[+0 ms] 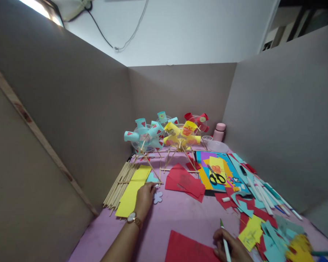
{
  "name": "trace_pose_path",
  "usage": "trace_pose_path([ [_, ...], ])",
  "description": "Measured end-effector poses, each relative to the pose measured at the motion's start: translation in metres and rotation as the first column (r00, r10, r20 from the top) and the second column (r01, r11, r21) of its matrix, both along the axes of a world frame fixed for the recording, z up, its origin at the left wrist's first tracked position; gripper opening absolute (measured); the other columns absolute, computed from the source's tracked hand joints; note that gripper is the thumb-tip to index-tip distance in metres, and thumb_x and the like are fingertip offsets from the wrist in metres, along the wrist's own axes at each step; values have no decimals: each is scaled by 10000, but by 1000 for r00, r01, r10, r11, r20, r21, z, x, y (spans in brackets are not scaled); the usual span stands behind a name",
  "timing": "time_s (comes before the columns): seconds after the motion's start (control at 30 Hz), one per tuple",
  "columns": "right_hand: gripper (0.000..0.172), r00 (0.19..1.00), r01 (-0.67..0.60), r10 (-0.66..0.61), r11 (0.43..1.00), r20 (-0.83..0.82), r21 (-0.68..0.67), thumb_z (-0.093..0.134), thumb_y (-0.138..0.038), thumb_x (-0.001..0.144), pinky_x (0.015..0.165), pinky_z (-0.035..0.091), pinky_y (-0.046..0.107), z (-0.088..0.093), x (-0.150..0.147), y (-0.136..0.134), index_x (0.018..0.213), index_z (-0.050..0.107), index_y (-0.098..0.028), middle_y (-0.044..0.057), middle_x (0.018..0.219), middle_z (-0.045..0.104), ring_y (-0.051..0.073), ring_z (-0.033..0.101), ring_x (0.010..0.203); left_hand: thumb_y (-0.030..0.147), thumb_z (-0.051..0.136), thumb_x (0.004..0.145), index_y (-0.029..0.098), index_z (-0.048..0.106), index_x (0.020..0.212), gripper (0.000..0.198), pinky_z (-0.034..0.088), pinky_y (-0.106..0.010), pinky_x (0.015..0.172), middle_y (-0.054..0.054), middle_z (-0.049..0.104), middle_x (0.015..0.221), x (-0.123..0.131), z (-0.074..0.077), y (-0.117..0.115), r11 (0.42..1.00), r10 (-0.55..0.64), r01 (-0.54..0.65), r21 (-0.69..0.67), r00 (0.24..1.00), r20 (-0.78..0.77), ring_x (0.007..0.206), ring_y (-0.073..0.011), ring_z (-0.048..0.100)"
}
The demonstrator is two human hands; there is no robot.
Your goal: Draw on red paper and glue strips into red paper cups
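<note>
My left hand [145, 196], with a watch [131, 217] at the wrist, reaches over the table beside a yellow paper strip [135, 185]. Its fingers are bent together at a small pale piece [156, 186], mostly hidden by the fingertips. Just below them lies a lilac flower-shaped piece [157, 197]. In my right hand [231, 244] is a white marker [226, 248] with a green tip pointing up. Red paper [188, 249] lies beside that hand, with faint marks on it. Farther off are red paper pieces [184, 182].
Pinwheels on stick frames stand at the back: blue [144, 136], yellow [182, 134] and red [198, 120]. Wooden sticks [120, 185] lie left. Black-handled scissors [217, 178] rest on a colourful book [202, 160]. Markers [264, 198], paper scraps [273, 236] and a pink bottle [219, 132] are right.
</note>
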State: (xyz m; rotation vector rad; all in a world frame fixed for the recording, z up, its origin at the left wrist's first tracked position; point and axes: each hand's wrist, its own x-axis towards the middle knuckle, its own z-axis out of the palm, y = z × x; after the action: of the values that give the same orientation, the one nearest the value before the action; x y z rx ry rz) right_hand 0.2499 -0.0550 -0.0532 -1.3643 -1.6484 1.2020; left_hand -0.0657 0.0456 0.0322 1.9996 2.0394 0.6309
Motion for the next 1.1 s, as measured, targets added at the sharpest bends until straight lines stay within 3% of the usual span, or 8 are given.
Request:
trace_pose_path([
  [0.23, 136, 999, 42, -40, 998, -34, 42, 584, -249, 710, 560, 353, 233, 34, -10, 2, 815, 508, -211, -71, 595, 457, 135, 439, 566, 224, 570, 879, 150, 616, 1036, 179, 473, -446, 876, -76, 626, 1069, -2, 4, -1, 995, -33, 30, 97, 999, 32, 999, -227, 594],
  [0.4, 125, 993, 85, -79, 994, -90, 70, 618, -238, 717, 561, 356, 235, 63, -10, 12, 797, 528, -207, -65, 623, 463, 131, 443, 579, 246, 498, 846, 198, 590, 1165, 336, 404, -453, 989, -108, 600, 1167, 18, -5, -30, 983, -102, 69, 171, 976, 193, 1148, -269, 525],
  [0.53, 157, 980, 79, -56, 990, -191, 117, 645, -259, 715, 543, 354, 232, 78, -9, 32, 801, 524, -206, -70, 619, 458, 119, 434, 555, 375, 458, 853, 140, 573, 1180, 419, 517, -382, 850, -133, 660, 1117, 33, -23, -60, 989, -134, 97, 116, 918, 373, 1018, -244, 632],
  [0.6, 189, 978, 73, -43, 987, -205, 140, 662, -292, 709, 541, 366, 232, 82, -10, 47, 796, 516, -209, -69, 625, 470, 115, 444, 548, 409, 403, 876, 116, 548, 1205, 464, 547, -343, 744, -105, 711, 943, 37, -30, -66, 990, -133, 101, 94, 889, 438, 852, -217, 681],
  [0.7, 229, 982, 83, -52, 982, -181, 170, 675, -354, 702, 529, 385, 233, 83, -14, 72, 790, 517, -213, -67, 620, 486, 120, 469, 543, 441, 381, 870, 92, 557, 1183, 500, 533, -292, 589, -24, 671, 672, 39, -33, -60, 991, -128, 92, 98, 866, 483, 624, -187, 655],
  [0.87, 142, 988, 153, -139, 946, -71, 287, 616, -295, 734, 584, 442, 277, 75, -23, 104, 808, 536, -204, -19, 676, 563, 165, 549, 612, 413, 414, 844, 116, 590, 1138, 454, 515, -322, 586, -11, 644, 645, 40, -34, -33, 983, -92, 13, 185, 899, 428, 583, -200, 622],
  [1.0, 120, 956, 257, -293, 871, 23, 419, 511, -226, 817, 773, 453, 397, 61, -32, 98, 916, 566, -186, 93, 917, 610, 247, 582, 858, 352, 404, 840, 129, 586, 1160, 429, 521, -437, 764, -105, 700, 881, 37, -42, -20, 963, -97, 7, 269, 941, 324, 819, -269, 663],
  [1.1, 198, 966, 161, -237, 865, 104, 475, 529, -168, 798, 805, 470, 407, 48, -44, 77, 971, 620, -198, 108, 955, 648, 263, 593, 899, 333, 401, 852, 123, 595, 1166, 425, 429, -523, 940, -178, 627, 1161, 39, -49, -20, 944, -116, 28, 330, 961, 251, 1107, -322, 567],
])
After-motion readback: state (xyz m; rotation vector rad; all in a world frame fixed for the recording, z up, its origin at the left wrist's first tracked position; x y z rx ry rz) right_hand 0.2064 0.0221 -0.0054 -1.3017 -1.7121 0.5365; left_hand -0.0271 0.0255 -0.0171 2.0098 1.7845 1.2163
